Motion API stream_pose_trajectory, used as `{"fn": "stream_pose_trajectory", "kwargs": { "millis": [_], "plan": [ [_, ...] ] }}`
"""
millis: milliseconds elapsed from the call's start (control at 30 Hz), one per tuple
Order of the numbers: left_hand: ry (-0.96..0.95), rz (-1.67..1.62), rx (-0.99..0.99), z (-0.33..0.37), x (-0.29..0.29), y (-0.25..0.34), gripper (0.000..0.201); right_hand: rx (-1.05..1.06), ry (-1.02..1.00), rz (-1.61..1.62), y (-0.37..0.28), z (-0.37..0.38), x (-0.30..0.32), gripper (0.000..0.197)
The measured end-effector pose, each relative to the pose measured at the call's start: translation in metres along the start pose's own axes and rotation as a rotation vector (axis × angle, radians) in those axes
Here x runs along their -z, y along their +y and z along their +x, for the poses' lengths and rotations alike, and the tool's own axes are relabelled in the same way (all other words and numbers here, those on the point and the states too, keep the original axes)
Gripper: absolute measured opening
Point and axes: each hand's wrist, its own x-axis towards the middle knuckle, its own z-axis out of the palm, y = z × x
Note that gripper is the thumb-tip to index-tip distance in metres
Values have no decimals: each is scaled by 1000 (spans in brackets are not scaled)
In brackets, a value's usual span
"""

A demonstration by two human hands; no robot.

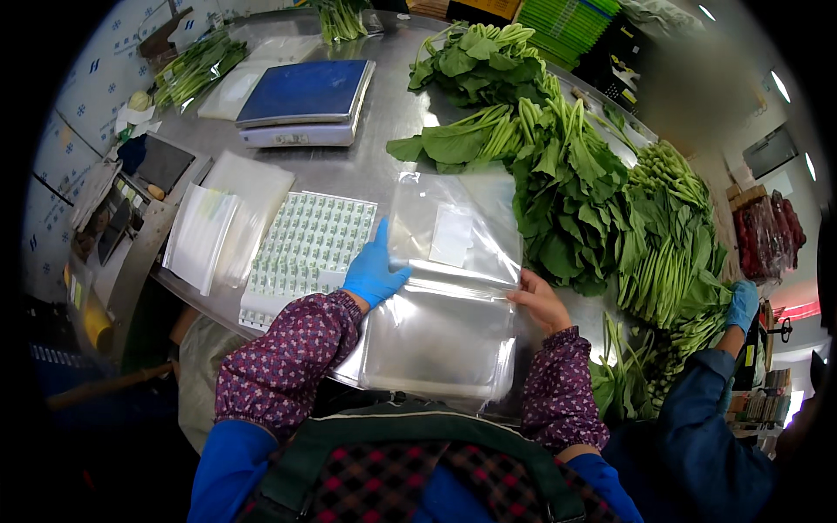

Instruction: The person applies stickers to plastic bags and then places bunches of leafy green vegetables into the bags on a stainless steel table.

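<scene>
In front of me lies a stack of clear plastic bags [436,349], with the top bag [414,213] spread out above a shiny fold. A white rectangular slip [451,235] shows on or inside that top bag; I cannot tell which. My left hand [375,272], in a blue glove, rests at the bag's left edge with thumb and forefinger spread apart. At the right edge my bare right hand [540,301] pinches the plastic between thumb and fingers. A sheet of small green-printed stickers [309,240] lies beside my left hand.
Leafy green vegetables [567,192] are heaped along the right side. A blue-topped scale [305,91] stands at the far left, with more plastic bags [248,209] nearer. Bagged greens [200,70] lie at the back. A co-worker's blue-gloved hand [743,305] touches the greens at right.
</scene>
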Motion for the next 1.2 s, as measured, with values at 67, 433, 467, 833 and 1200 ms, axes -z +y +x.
{"fn": "stream_pose_trajectory", "kwargs": {
  "millis": [67,433,467,833,1200],
  "plan": [
    [13,-1,-2,-1,-1,-2,95,-154,86,-43,-12,4,-9,52],
    [-17,99,-217,12,-6,-42,96,-87,99,106,-15,44,-11,34],
    [31,63,-240,13,-9,-46,96,-50,117,73,-12,44,-10,33],
    [194,-291,-500,7,-42,-65,14,567,-49,-631,-16,-54,-33,47],
    [-363,-725,-62,0,-24,-37,34,738,260,-1260,65,-73,-14,65]
  ]
}}
